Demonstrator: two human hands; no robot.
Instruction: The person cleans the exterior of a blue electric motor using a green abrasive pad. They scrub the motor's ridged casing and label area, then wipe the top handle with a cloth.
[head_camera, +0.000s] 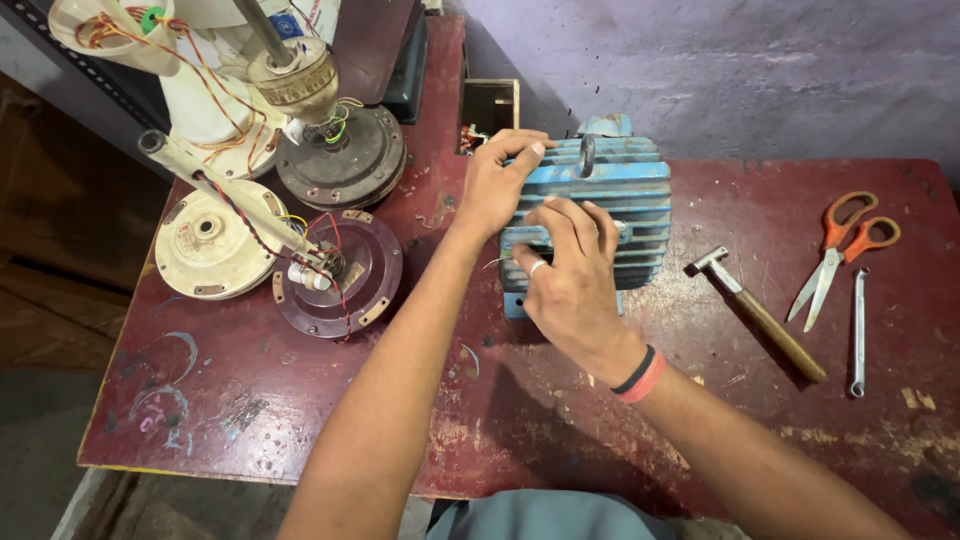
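A blue finned electric motor (625, 190) stands on the red worktable (300, 400), near its far edge. My left hand (497, 180) grips the motor's left side, thumb on the top fins. My right hand (570, 275) rests on the motor's near face, fingers curled against the fins; a ring shows on one finger and a black and red band on the wrist. What the fingertips pinch is hidden.
Several ceiling fan motors (335, 275) with loose wires lie at the left. A hammer (760, 315), orange-handled scissors (840, 250) and a slim spanner (858, 330) lie at the right. A small wooden box (490, 105) stands behind the motor, against a purple wall.
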